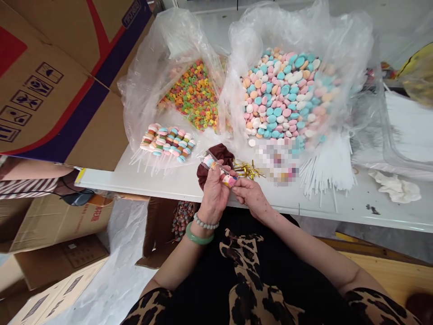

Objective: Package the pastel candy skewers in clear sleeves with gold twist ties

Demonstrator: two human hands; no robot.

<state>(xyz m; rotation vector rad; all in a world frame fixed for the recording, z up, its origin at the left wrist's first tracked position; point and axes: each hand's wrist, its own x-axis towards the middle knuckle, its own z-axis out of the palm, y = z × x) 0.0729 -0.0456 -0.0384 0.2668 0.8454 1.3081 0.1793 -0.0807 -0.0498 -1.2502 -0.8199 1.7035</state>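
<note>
Where cloth lies, wrapped candy in the pinch of left hand and right hand.

On the white table there are two bags of candies, candy sticks, white sticks, brown cloth, gold ties and crumpled tissue

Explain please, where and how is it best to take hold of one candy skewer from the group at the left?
Probably best to pinch a candy skewer by its bare white stick, coming from the near edge of the table. The sticks point towards that edge, while the candies lie packed side by side, leaving little room to grip there.
</note>
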